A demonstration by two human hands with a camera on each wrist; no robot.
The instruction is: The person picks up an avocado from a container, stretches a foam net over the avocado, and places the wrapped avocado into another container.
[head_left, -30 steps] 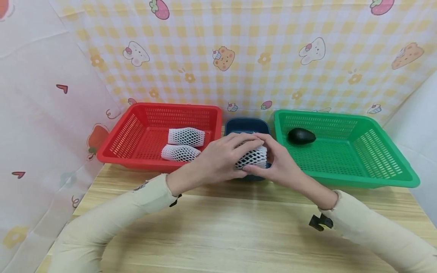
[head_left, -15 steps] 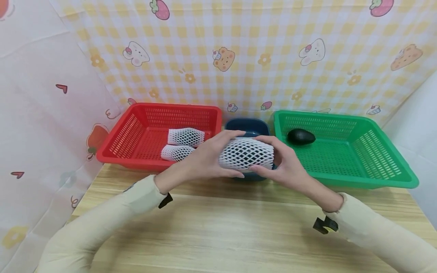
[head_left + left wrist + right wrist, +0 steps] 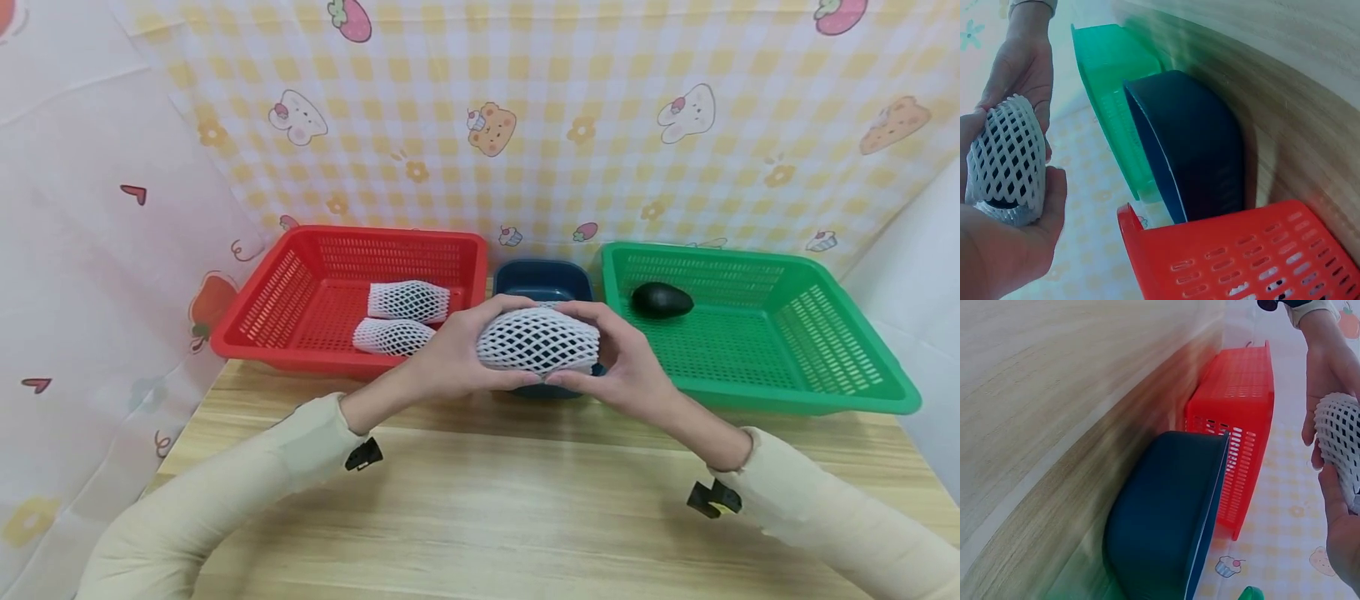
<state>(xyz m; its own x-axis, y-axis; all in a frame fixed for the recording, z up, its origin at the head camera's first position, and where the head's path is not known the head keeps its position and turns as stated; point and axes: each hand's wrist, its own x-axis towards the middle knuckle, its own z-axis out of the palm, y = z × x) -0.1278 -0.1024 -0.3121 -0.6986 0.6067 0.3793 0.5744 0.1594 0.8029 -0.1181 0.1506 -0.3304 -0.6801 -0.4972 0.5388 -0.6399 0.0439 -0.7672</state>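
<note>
Both hands hold an avocado in a white foam net (image 3: 536, 340) above the front of the dark blue bin (image 3: 543, 279). My left hand (image 3: 453, 354) grips its left end, thumb along the front and fingers over the top. At the other end my right hand (image 3: 630, 354) grips it the same way, and the thumb tips nearly meet. In the left wrist view, dark skin shows at the open end of the foam net (image 3: 1009, 156). Another dark avocado (image 3: 662, 300), bare, lies in the green basket (image 3: 750, 350).
Two more netted pieces, a rear one (image 3: 409, 301) and a front one (image 3: 393, 336), lie in the red basket (image 3: 300, 358) on the left. Baskets and bin stand along the back of the wooden table (image 3: 510, 508), against a checked cloth (image 3: 585, 183).
My left hand has drawn back to the left, from over the net to its left end, uncovering more of it. During the last half second, my right thumb has shifted slightly along the net.
</note>
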